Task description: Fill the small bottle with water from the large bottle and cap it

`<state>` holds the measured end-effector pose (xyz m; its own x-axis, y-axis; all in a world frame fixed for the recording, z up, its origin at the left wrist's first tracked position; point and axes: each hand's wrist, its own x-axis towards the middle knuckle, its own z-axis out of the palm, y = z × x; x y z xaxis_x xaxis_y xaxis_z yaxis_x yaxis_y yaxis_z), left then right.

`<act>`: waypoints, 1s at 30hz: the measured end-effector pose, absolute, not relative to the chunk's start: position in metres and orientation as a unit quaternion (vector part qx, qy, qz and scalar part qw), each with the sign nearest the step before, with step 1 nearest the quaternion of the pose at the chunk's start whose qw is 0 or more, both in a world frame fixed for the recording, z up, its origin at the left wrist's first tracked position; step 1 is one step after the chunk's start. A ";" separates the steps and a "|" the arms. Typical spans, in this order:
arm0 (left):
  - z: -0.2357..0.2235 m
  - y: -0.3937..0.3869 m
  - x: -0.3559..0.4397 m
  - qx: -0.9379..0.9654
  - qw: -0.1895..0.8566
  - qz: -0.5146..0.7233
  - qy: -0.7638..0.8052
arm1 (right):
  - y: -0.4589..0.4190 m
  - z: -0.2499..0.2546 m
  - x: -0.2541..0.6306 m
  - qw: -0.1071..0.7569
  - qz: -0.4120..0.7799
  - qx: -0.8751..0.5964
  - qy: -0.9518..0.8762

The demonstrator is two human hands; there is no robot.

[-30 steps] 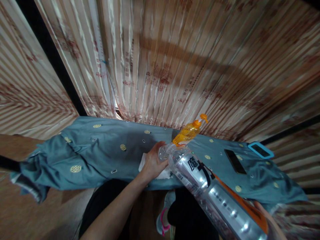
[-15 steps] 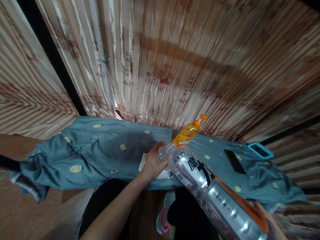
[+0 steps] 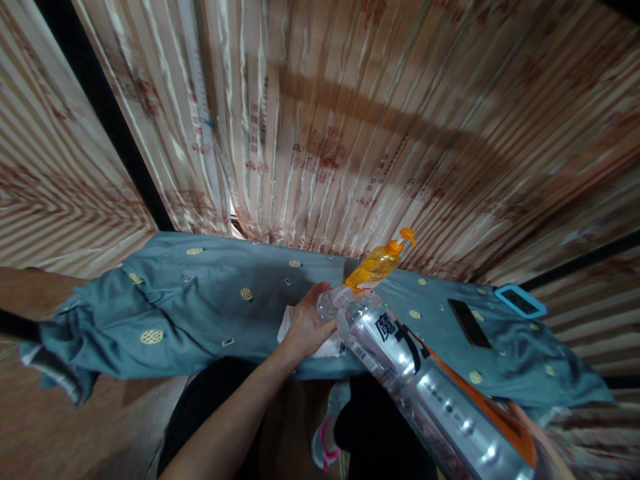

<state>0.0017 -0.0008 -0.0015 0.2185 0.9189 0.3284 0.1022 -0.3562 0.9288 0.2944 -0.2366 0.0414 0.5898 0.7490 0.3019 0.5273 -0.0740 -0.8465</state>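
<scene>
A large clear plastic bottle [image 3: 425,387] with a silver and orange label lies tilted, its neck pointing away from me. My left hand [image 3: 306,323] is closed around the bottle's neck and cap end, above a white cloth [image 3: 330,347] on the blue cloth-covered table [image 3: 200,300]. My right hand [image 3: 537,443] holds the bottle's base at the lower right; only a sliver of it shows. An orange pump bottle [image 3: 380,263] stands just behind the clear bottle's neck.
A black phone [image 3: 470,322] and a phone in a light blue case [image 3: 521,300] lie on the table's right part. Striped curtains [image 3: 350,133] hang behind the table. My legs and a shoe [image 3: 327,433] show below the table edge.
</scene>
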 end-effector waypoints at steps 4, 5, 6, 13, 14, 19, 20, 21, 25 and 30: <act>-0.002 0.000 0.002 0.662 0.417 0.491 0.384 | -0.240 0.039 0.301 0.509 0.082 -0.724 -0.459; -0.003 0.000 0.002 0.662 0.416 0.493 0.382 | -0.241 0.039 0.304 0.507 0.079 -0.724 -0.461; -0.003 0.000 0.002 0.662 0.415 0.494 0.381 | -0.240 0.038 0.306 0.506 0.076 -0.722 -0.465; -0.006 0.001 0.003 0.671 0.399 0.498 0.379 | -0.234 0.042 0.310 0.503 0.057 -0.690 -0.518; -0.006 0.001 0.003 0.672 0.397 0.497 0.379 | -0.233 0.043 0.308 0.503 0.061 -0.690 -0.516; -0.004 0.001 0.002 0.673 0.398 0.495 0.379 | -0.228 0.051 0.304 0.516 0.089 -0.698 -0.489; -0.004 0.001 0.002 0.673 0.398 0.495 0.379 | -0.228 0.051 0.303 0.517 0.097 -0.696 -0.489; -0.004 0.001 0.002 0.673 0.398 0.495 0.379 | -0.229 0.050 0.302 0.516 0.105 -0.694 -0.490; -0.003 0.001 0.002 0.672 0.401 0.495 0.378 | -0.239 0.046 0.294 0.514 0.114 -0.687 -0.500; -0.002 0.000 0.002 0.667 0.410 0.489 0.383 | -0.244 0.039 0.287 0.514 0.100 -0.686 -0.506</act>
<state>0.0018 0.0005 -0.0019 0.2267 0.9131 0.3390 0.1107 -0.3700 0.9224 0.2875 -0.2442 0.0388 0.4687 0.7964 0.3821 0.5907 0.0391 -0.8059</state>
